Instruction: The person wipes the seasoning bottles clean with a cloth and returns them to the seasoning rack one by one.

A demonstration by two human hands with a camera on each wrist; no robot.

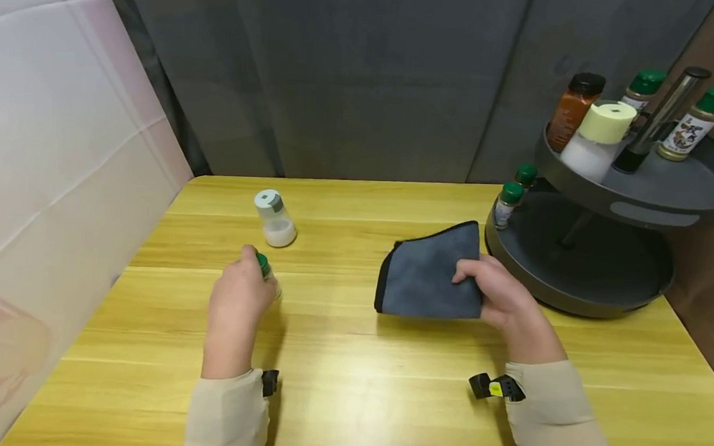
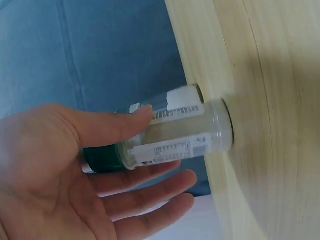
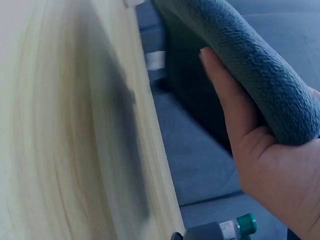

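On the left of the table, my left hand (image 1: 239,304) grips a small clear spice jar (image 2: 172,145) with a green cap, thumb on one side and fingers on the other. The jar stands upright with its base at the tabletop; in the head view the hand hides most of it. Just behind it stands a shaker (image 1: 280,229) with a pale lid and white contents. My right hand (image 1: 504,298) holds a folded grey cloth (image 1: 429,277) with black edging, pinching its right side. The cloth is held above the table.
A dark two-tier turntable rack (image 1: 577,298) stands at the right. Its upper tier bears an orange-brown jar (image 1: 571,116), a yellow-lidded container (image 1: 597,145) and green-capped jars. Small green-capped jars (image 1: 506,205) sit on the lower tier. A grey curtain (image 1: 370,82) hangs behind the table.
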